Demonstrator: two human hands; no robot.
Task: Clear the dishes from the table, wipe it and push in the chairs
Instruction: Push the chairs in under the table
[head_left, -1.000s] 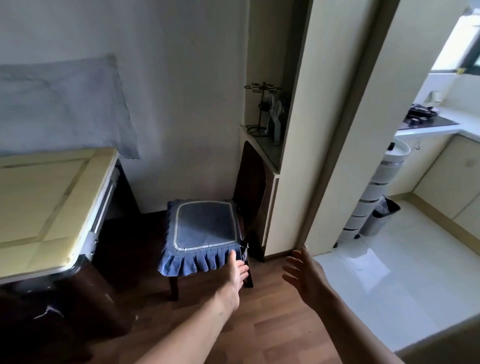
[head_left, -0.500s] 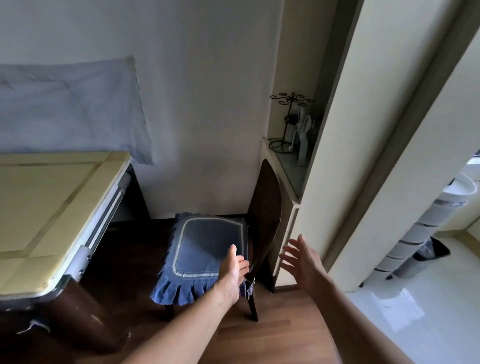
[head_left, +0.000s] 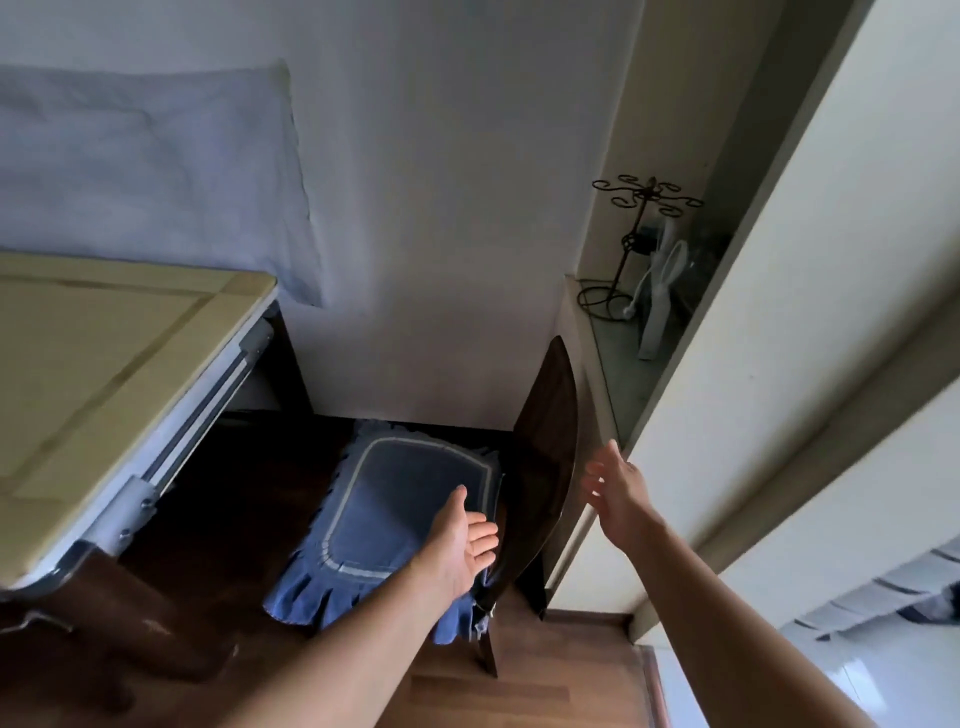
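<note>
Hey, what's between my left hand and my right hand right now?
In the head view, the chair's dark wooden backrest stands between the left hand and the right hand; neither hand grips it.

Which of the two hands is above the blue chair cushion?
The left hand, open over the cushion; the right hand is beyond the dark backrest.

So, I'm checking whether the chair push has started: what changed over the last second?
Both hands reached further toward the chair: the left hand went from the front corner of the cushion to near the chair back, and the right hand rose beside the cabinet edge. Both are open; nothing was taken hold of. The camera came closer. Chair and table stayed put.
</note>
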